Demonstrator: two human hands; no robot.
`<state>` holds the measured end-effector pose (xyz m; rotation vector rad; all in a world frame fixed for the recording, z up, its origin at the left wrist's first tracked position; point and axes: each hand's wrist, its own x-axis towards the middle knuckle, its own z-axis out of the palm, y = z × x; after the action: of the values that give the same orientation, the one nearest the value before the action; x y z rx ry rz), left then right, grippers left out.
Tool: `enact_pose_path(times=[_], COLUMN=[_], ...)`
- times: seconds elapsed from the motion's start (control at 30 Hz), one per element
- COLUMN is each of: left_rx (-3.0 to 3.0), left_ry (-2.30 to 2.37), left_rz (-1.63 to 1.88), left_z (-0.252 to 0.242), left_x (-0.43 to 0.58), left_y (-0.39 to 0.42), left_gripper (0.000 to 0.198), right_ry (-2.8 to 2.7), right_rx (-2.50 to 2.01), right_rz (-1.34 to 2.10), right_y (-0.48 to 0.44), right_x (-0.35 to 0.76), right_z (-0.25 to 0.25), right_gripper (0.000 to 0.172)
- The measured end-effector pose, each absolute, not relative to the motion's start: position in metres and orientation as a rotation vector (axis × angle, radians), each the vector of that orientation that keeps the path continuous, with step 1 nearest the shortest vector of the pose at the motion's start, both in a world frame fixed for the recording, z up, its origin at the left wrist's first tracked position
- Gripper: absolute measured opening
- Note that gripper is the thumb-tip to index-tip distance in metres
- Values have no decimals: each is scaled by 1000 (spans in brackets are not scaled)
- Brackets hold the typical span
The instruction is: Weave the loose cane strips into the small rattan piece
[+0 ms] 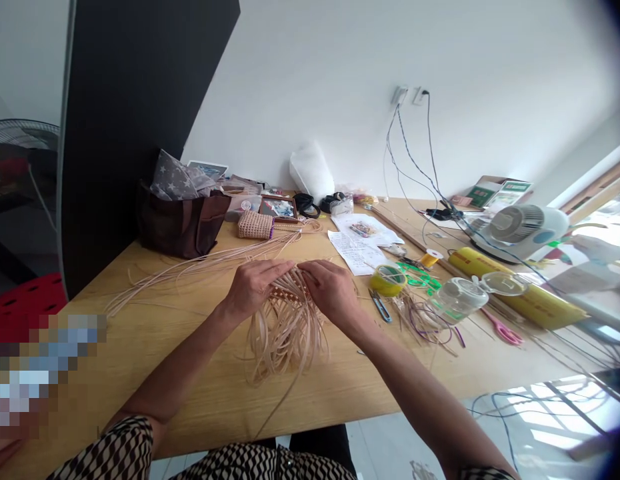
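Observation:
Between my two hands is a small piece of weaving [289,293] made of pale, flat strips, with many loose looped ends [287,340] hanging toward me over the table. My left hand [253,285] closes on its left upper edge, fingers pointing inward. On the other side, my right hand [331,288] pinches the upper right part, its fingertips close to those of the left. The hands partly cover the woven part. Behind them lies a bundle of long pale strips [210,262], and a finished-looking woven pouch [255,225] sits farther back.
To the right lie a yellow tape roll [389,281], blue thread snips [381,307], a clear plastic jar [459,299], pink scissors [507,332] and a yellow film roll [520,287]. A brown bag [183,223] stands back left; a white fan [523,227] is back right. Someone else's blurred arm shows at left.

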<state>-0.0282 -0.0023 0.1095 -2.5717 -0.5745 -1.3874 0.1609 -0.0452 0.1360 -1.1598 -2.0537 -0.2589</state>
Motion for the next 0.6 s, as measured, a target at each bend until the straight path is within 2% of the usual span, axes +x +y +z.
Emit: enact_pose_path(times=[0.27, 0.43, 0.6], left_rx=[-2450, -2436, -2373], left_ry=[-581, -537, -482], left_rz=[-1472, -1439, -1427], left_z=[109, 109, 117], left_x=[-28, -28, -26], left_y=[-7, -7, -17], left_gripper=[31, 35, 26], right_ry=[-1999, -1975, -1980], right_rx=[-1086, -984, -864], right_rz=[-420, -457, -500], right_y=[-50, -53, -60], right_x=[149, 154, 159], right_z=[131, 126, 125], right_gripper=[18, 16, 18])
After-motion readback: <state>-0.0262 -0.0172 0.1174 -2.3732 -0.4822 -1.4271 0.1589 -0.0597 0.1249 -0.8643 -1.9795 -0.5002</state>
